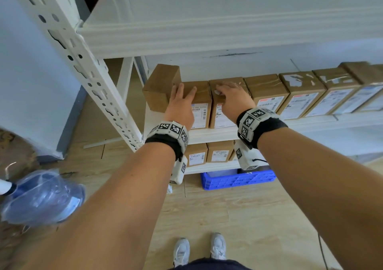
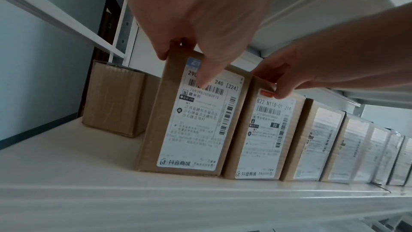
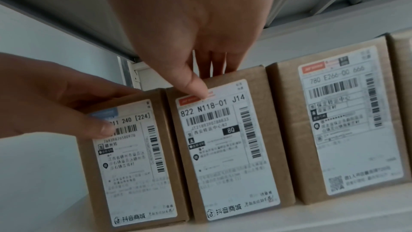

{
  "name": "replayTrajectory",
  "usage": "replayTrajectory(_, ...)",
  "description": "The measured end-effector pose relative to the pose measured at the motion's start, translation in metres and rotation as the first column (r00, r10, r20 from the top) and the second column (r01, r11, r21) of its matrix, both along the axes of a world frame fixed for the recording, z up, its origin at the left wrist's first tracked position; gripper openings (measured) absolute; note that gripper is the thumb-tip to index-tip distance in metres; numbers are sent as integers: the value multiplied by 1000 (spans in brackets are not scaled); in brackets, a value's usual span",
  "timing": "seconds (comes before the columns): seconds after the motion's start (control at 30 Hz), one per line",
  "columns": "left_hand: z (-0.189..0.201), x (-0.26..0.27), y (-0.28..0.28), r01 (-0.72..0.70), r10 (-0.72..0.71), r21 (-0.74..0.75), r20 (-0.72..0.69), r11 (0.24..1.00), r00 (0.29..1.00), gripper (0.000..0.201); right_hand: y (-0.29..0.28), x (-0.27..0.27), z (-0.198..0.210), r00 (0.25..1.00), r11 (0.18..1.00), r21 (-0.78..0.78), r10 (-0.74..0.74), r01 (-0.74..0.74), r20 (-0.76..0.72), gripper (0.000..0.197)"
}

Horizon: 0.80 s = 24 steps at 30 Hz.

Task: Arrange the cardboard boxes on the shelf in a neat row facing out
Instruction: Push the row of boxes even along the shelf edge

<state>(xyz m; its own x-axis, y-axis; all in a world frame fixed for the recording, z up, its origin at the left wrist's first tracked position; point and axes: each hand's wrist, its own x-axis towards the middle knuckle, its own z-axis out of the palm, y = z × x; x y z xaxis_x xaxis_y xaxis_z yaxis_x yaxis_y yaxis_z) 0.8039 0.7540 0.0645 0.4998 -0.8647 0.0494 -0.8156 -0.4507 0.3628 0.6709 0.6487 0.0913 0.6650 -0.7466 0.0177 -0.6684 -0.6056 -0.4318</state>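
A person stands at a white shelf (image 1: 217, 133), both arms out to a row of cardboard boxes with shipping labels turned to the room. The left hand (image 1: 180, 105) lies over the top of the end box (image 1: 200, 112), fingers flat along the lid and thumb down on the label face, pinching its upper front edge. The right hand (image 1: 232, 99) grips the next box (image 1: 222, 116) the same way, fingers curled over the top, thumb pressed on the label's red strip. These two stand upright and touch side by side, their long axes running up and down. To the right of the end box, the row of labelled boxes (image 1: 300, 97) carries on close-packed along the shelf front.

One plain box (image 1: 160, 87) sits just left of the end box, set farther back and turned at an angle, no label showing. It lies nearest the left hand, which looks the likelier one to bring it forward and square it up. Below the shelf, a blue crate (image 1: 236, 179) rests on the floor.
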Motion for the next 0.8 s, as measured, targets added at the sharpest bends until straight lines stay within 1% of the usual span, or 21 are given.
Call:
replayTrajectory(0.17, -4, 2, -2, 32, -31, -22, 27, 999, 999, 74, -3, 1, -5, 1000, 1000, -11, -11, 11, 7, 64)
replayTrajectory(0.27, -6, 1, -1, 36, -34, -57, 37, 998, 999, 69, -4, 1, -6, 1000, 1000, -21, -1, 1, 5, 62)
replayTrajectory(0.37, -3, 2, -1, 44, -46, -91, -17, 995, 999, 64, -2, 1, -6, 1000, 1000, -24, -6, 6, 11, 59)
replayTrajectory(0.5, 8, 8, -2, 33, -44, -81, -136, 996, 990, 52, 1, 6, -2, 998, 999, -1, -54, 54, 37, 51)
replayTrajectory(0.57, 13, 11, 0, 20, -41, -136, -154, 990, 987, 47, 3, 11, 2, 995, 996, 10, -90, 89, 48, 53)
replayTrajectory(0.63, 19, 17, 4, -39, 0, -225, -171, 974, 985, 43, 6, 18, 6, 994, 996, -8, -86, 87, 63, 54)
replayTrajectory(0.7, 26, 28, 8, -141, 100, -297, -151, 944, 983, 39, 10, 27, 9, 993, 998, -34, -56, 60, 104, 49)
replayTrajectory(0.73, 28, 37, 9, -189, 154, -309, -136, 932, 979, 38, 12, 32, 10, 991, 998, -51, -38, 44, 125, 44)
replayTrajectory(0.8, 26, 54, 8, -244, 219, -251, -124, 937, 968, 43, 15, 40, 10, 989, 997, -74, -5, 16, 145, 41)
